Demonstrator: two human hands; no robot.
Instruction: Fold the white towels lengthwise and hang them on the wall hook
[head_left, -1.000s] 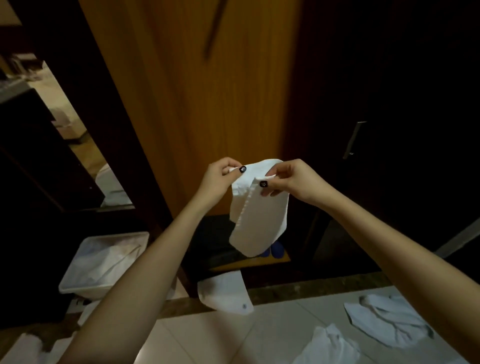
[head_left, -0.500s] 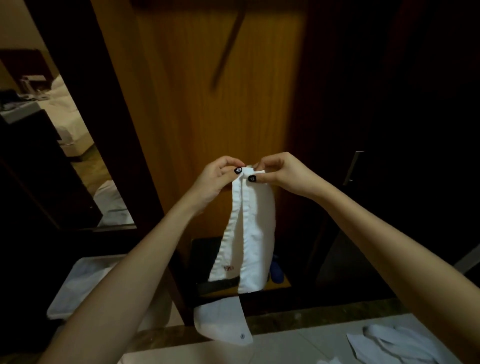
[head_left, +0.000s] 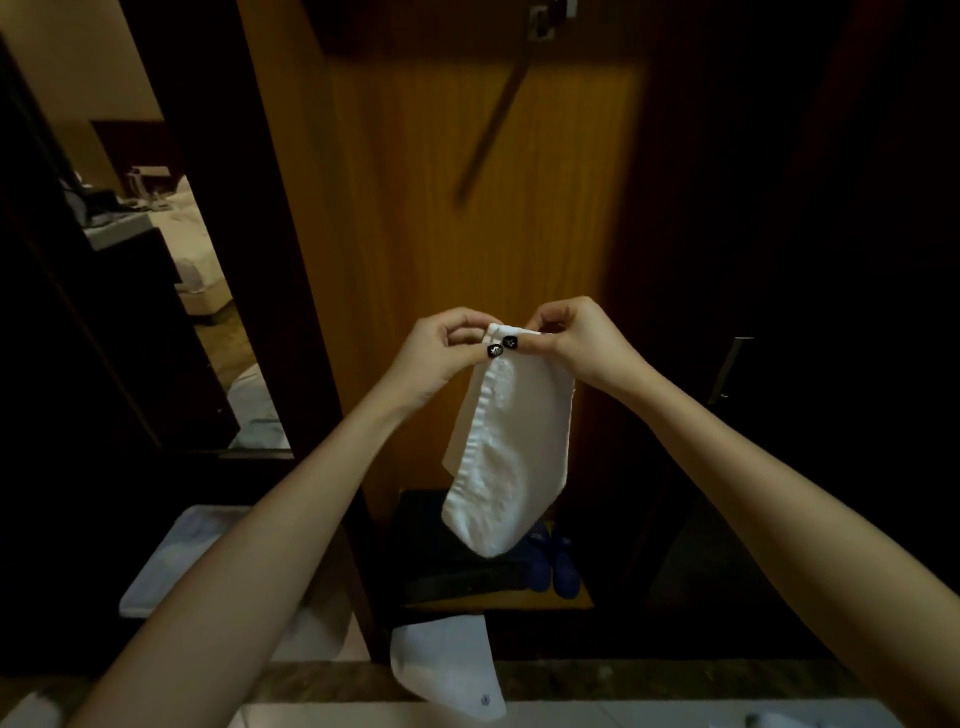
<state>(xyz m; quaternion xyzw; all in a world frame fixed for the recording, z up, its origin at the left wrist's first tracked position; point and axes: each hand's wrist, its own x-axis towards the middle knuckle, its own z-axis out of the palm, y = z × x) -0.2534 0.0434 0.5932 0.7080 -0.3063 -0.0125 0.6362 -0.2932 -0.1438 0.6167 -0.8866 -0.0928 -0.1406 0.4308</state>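
Readable text: none.
Lying towel (head_left: 441, 670), lower centre: small dark emblem near its corner, too small to read.

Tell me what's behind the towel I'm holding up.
The wooden panel, and lower down a shelf holding a dark bundle and blue shoes. The towel hides whatever sits directly behind it.

The towel (head_left: 506, 457) has closed from two hanging halves into one, left hand (head_left: 441, 353) and right hand (head_left: 576, 338) meeting.
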